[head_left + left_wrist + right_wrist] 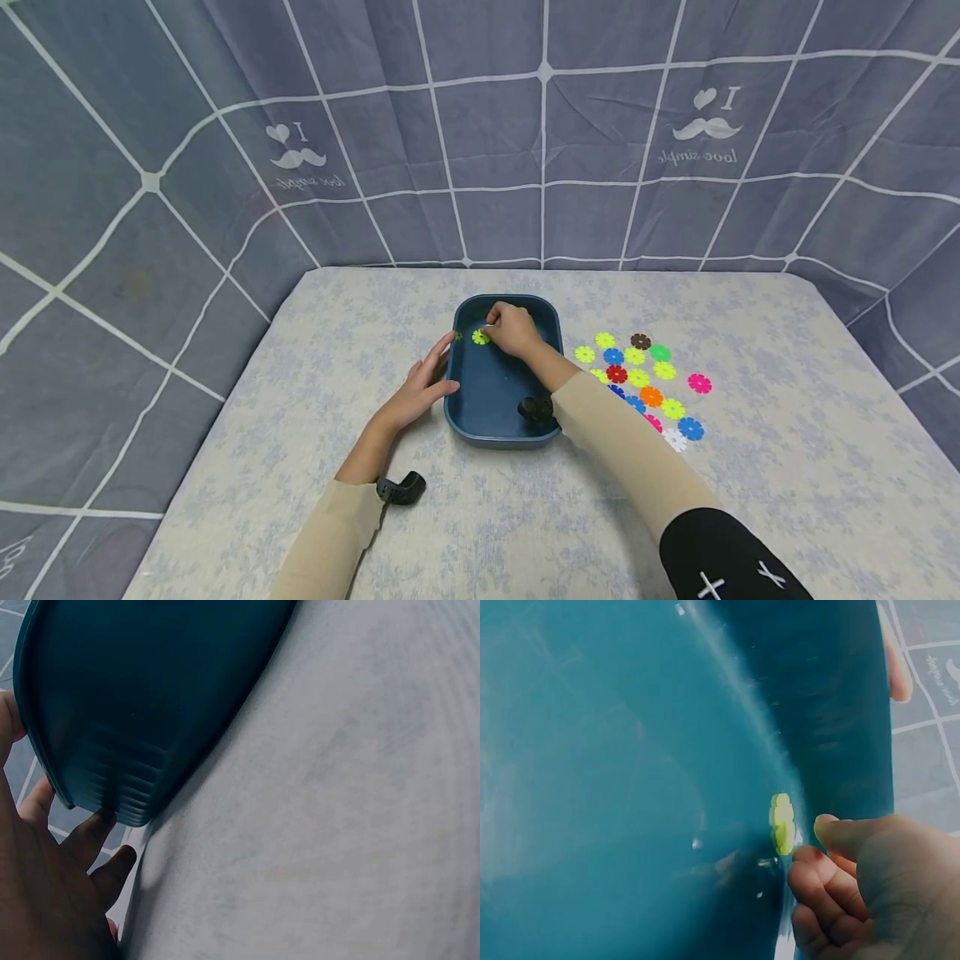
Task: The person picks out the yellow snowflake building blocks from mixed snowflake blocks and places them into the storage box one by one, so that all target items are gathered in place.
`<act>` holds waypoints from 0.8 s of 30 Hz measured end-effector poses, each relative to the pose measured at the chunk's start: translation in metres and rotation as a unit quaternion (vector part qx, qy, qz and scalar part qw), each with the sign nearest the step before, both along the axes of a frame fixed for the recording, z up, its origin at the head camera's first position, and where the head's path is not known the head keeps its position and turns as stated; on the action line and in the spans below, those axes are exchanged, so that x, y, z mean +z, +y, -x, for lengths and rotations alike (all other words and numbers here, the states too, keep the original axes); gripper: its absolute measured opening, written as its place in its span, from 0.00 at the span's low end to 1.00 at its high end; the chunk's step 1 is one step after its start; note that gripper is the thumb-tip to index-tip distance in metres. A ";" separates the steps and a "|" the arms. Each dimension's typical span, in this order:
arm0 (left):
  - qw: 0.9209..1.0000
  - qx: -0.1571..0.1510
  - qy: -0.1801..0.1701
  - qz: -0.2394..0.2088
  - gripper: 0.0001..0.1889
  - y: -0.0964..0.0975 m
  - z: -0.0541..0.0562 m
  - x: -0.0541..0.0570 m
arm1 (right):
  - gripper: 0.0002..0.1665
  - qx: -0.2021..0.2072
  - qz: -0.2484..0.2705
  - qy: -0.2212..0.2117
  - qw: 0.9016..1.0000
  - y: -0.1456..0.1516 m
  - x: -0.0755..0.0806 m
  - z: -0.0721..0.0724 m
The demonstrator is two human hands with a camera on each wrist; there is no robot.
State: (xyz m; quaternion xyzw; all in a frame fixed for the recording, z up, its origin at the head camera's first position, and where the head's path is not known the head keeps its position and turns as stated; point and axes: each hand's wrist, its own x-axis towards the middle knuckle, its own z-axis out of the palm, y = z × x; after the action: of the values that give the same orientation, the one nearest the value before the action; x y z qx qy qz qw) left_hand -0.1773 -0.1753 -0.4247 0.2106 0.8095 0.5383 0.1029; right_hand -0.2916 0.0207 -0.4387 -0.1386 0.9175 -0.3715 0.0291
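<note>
A dark blue-green plastic tray [498,400] stands on the table. My left hand [422,390] lies along its left side with relaxed, spread fingers, fingertips at the outer wall and the thumb tip at the rim. Inside the tray, my right hand [516,332] reaches down with bent fingers near the far left. A yellow flower-shaped disc [480,337] lies right at its fingertips. In the right wrist view this yellow disc [782,824] shows just beside the thumb and curled fingers [817,881]. I cannot tell whether those fingers hold anything.
Several flower-shaped discs lie loose right of the tray, including an orange one [652,397], a brown one [641,342] and a pink one [700,383]. The right sleeve partly covers some. Grey checked curtains [495,150] hang behind the pale patterned table [787,400].
</note>
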 end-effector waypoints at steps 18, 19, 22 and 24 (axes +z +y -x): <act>1.000 -0.001 0.003 0.005 0.38 -0.001 0.000 0.000 | 0.10 0.023 0.049 0.012 0.998 0.008 0.018 -0.007; 1.000 -0.001 0.003 0.006 0.38 -0.001 0.000 0.001 | 0.10 0.025 0.054 0.010 0.998 0.008 0.020 -0.008; 1.000 -0.001 0.000 0.005 0.38 0.000 0.000 0.001 | 0.10 0.034 0.067 0.011 0.997 0.011 0.025 -0.011; 1.000 0.001 -0.001 0.005 0.38 0.000 0.000 0.002 | 0.10 0.040 0.076 0.015 0.996 0.013 0.029 -0.013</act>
State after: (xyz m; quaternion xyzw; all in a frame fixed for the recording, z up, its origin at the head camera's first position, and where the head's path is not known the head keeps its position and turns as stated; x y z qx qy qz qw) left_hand -0.1775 -0.1757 -0.4228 0.2088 0.8124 0.5342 0.1047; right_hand -0.2784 0.0334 -0.4097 -0.1821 0.8809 -0.4364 0.0199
